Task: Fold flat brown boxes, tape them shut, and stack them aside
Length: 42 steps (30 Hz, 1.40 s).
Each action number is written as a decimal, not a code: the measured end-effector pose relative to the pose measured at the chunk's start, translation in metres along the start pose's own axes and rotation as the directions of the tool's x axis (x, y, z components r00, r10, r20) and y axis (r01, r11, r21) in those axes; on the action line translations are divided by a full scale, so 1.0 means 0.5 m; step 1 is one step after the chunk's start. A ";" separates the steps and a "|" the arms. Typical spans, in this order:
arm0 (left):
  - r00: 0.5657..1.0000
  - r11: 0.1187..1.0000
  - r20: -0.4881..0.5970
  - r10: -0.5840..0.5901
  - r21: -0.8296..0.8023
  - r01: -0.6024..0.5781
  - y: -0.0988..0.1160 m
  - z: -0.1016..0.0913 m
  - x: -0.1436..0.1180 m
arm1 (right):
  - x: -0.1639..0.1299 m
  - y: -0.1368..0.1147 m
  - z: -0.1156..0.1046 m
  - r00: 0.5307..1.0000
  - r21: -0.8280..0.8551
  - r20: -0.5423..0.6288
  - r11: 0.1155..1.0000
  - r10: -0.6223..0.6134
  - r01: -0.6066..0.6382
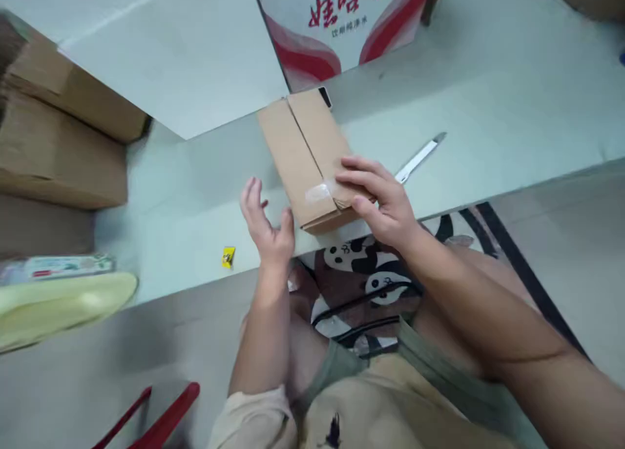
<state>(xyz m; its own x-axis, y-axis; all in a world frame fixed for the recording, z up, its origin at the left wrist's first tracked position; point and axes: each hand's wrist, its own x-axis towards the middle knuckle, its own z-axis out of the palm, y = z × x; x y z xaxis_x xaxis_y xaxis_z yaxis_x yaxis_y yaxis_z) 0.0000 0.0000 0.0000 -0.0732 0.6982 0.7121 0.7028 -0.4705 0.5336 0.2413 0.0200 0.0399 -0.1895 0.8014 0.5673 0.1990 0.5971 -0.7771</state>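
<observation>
Two hands at frame centre: right hand point(379, 198) rests flat, grip released, on the taped cardboard box point(312, 159) on the surface point(195, 195); left hand point(266, 224) open just beside it.

A white knife point(420, 158) lies at three o'clock on the table point(195, 195), a red-and-white carton point(342, 26) at twelve, brown boxes point(63, 136) at nine, a yellow tag point(228, 257) at seven.

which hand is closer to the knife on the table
Right. The right hand rests on the cardboard box, just beside the knife; the left hand is across the box.
</observation>
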 end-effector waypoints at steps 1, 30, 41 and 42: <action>0.993 0.993 0.025 0.118 -0.014 -0.118 0.013 0.000 0.005 | 0.000 -0.001 0.002 0.998 0.019 0.068 1.000 -0.018 0.017; 0.952 0.956 -0.091 0.293 0.037 -0.290 0.062 0.058 0.012 | 0.024 0.030 -0.082 0.903 0.184 -0.125 0.904 0.410 -0.385; 0.951 0.957 -0.114 0.289 0.075 -0.281 0.077 0.071 0.015 | 0.018 -0.035 -0.045 0.882 0.283 -0.451 0.959 0.134 -0.001; 0.953 0.958 -0.110 0.283 0.082 -0.275 0.079 0.071 0.014 | 0.015 -0.054 -0.042 0.892 0.272 -0.447 0.960 0.074 0.057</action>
<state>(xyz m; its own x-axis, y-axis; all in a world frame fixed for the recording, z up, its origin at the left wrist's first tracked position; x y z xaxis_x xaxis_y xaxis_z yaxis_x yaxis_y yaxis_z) 0.0525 0.0056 0.0097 0.0512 0.4725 0.8799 0.7515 -0.5985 0.2776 0.2546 0.0105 0.0708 0.2752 0.7738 0.5705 -0.0817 0.6101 -0.7881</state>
